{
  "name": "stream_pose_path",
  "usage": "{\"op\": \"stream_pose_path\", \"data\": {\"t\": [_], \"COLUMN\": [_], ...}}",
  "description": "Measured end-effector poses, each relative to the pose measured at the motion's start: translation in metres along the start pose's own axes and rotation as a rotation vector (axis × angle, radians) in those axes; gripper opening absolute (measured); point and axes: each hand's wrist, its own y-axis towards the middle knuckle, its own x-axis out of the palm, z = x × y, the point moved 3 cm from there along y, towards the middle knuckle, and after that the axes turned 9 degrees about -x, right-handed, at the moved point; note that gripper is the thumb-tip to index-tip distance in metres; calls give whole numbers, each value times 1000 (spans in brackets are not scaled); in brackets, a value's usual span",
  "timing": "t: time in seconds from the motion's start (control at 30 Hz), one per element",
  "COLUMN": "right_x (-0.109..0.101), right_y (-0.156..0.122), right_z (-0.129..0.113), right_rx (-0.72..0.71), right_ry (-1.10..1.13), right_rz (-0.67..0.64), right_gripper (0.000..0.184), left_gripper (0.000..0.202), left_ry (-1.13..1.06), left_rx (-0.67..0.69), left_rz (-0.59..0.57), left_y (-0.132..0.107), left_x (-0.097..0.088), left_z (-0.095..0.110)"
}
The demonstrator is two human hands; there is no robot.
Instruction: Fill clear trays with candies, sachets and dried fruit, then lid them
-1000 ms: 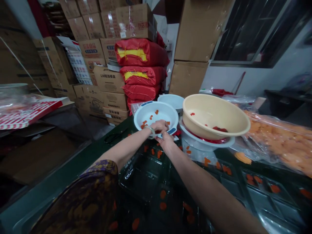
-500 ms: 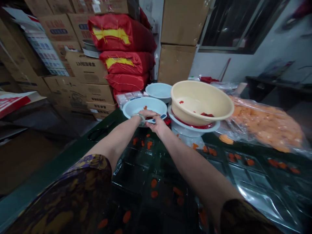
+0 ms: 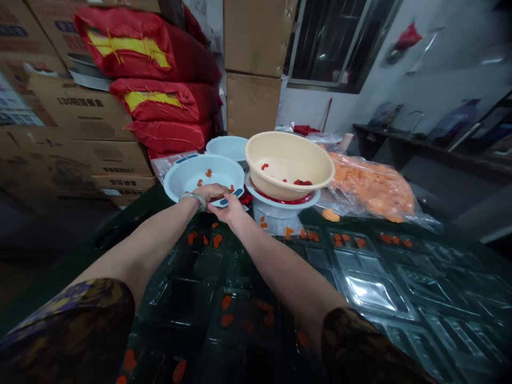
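Observation:
My left hand (image 3: 210, 192) and my right hand (image 3: 229, 209) meet at the near rim of a white plastic bowl (image 3: 204, 173) with blue-trimmed handles, and both seem to grip it. Several small orange-red pieces (image 3: 208, 173) lie inside that bowl. To its right, a cream plastic basin (image 3: 288, 157) with red bits inside sits tilted on a white bowl (image 3: 280, 207). Below my hands, loose orange pieces (image 3: 216, 241) lie on clear plastic trays (image 3: 376, 288). A bulging plastic bag of orange pieces (image 3: 372, 186) lies further right.
Behind the bowls stand a pale blue bowl (image 3: 228, 148), red sacks (image 3: 146, 80) and stacked cardboard cartons (image 3: 252, 69). The dark table edge (image 3: 120, 224) runs along the left. A wall shelf (image 3: 420, 146) with a bottle stands at the right.
The whole scene has shifted left and down in view as my head turned. My hands stay together at the white bowl's near rim, and the bowl stays in their grip.

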Motion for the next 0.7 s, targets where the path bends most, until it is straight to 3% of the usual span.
{"op": "stream_pose_path", "data": {"t": [0.1, 0.27, 0.33, 0.43, 0.5, 0.6, 0.7], "right_x": [0, -3, -5, -5, -2, 3, 1], "right_y": [-5, -18, -28, -50, -68, -98, -126], "right_z": [0, -4, -12, -29, -41, -57, -75], "right_rx": [21, 73, 62, 2, -40, -121, -321], "right_ry": [-13, -153, -196, -193, -171, -70, -14], "right_rz": [-33, 66, 111, 137, 144, 115, 30], "right_gripper": [15, 22, 25, 31, 37, 42, 46], "left_gripper": [28, 11, 9, 14, 20, 23, 22], "left_ry": [52, -14, -89, -224, -301, -374, -412], "left_rx": [-35, -31, -41, -28, 26, 135, 239], "left_rz": [7, 269, 322, 309, 269, 228, 221], "left_y": [2, 0, -6, -29, -54, -102, -150], "left_x": [-2, -34, -49, -58, -51, -22, 8], "left_z": [2, 15, 22, 37, 51, 73, 93]}}
